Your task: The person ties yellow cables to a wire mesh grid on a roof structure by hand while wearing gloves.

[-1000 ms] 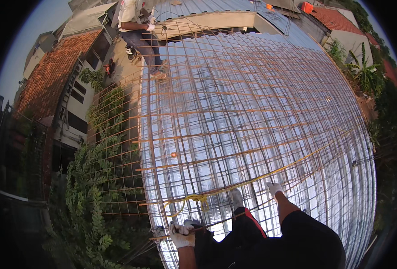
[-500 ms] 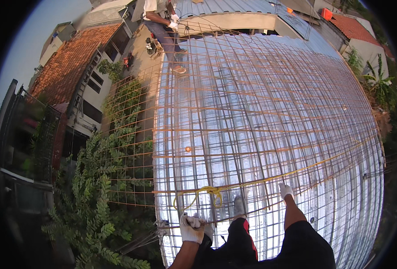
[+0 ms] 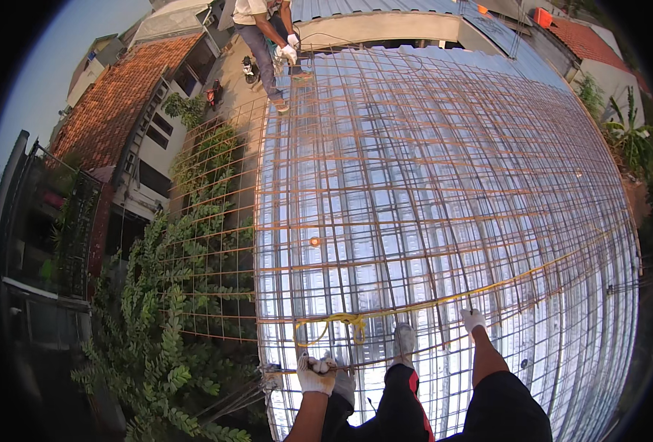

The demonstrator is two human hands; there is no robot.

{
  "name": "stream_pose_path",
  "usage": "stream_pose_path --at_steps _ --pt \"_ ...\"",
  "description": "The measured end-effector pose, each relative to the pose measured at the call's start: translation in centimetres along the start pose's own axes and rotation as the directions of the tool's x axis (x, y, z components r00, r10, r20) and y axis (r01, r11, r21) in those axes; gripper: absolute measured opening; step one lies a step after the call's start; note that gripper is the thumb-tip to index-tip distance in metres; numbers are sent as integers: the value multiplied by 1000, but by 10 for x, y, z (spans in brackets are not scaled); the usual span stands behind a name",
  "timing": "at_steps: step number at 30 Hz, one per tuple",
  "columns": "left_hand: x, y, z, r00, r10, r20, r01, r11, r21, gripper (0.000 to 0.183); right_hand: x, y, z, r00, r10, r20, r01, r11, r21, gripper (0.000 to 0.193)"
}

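Left gloved hand (image 3: 317,374): grip wrapped round near bar of steel mesh (image 3: 326,264). Right gloved hand (image 3: 474,321): grip clenched over mesh, held piece unclear. Mesh lies over corrugated metal decking (image 3: 446,394).

Mesh (image 3: 326,225): rods are seen as metal, covered with matt, rough-looking, rust-brown colour.
Decking (image 3: 444,390): corrugated sheet metal is shown, smooth and glossy, with light thrown back as white glare.
Rope (image 3: 356,320): yellow strands are seen; whether plastic or natural fibre cannot be told.
Left glove (image 3: 317,376): matt, whitish cloth is seen.
Right glove (image 3: 474,320): similar matt, whitish cloth is shown.
Trousers (image 3: 396,398): matt black cloth is seen, marked by a red stripe.
Tiles (image 3: 124,96): a rough, matt, clay-like orange surface is shown.
Blue roof (image 3: 370,7): ribbed, smooth sheet metal is seen.
Beam (image 3: 385,31): a pale, matt, plaster-like face is shown.
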State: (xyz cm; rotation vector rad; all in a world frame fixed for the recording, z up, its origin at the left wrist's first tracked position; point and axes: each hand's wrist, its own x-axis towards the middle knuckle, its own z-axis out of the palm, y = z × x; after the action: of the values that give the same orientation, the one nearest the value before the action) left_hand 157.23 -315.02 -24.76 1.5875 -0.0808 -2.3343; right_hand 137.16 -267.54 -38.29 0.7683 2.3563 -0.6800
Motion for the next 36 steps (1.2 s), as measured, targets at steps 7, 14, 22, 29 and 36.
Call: stream_pose_path --at_steps 7,14,22,29,36 --pt "118 -13 -55 997 76 -13 -75 994 74 38 -80 33 78 938 -67 -341 87 995 45 67" --pt "206 -19 -85 976 71 -204 -91 991 -93 34 -332 225 116 990 137 32 -132 982 -133 57" --pt "249 -18 -128 970 113 -216 -130 989 -66 25 -387 421 111 887 433 160 -364 870 -333 54" --pt "179 -7 -173 956 162 -246 -14 860 510 56 -317 324 78 896 433 101 -439 898 42 44" --pt "53 4 -280 917 335 -218 53 438 897 58 -291 231 69 968 112 225 -122 992 31 53"
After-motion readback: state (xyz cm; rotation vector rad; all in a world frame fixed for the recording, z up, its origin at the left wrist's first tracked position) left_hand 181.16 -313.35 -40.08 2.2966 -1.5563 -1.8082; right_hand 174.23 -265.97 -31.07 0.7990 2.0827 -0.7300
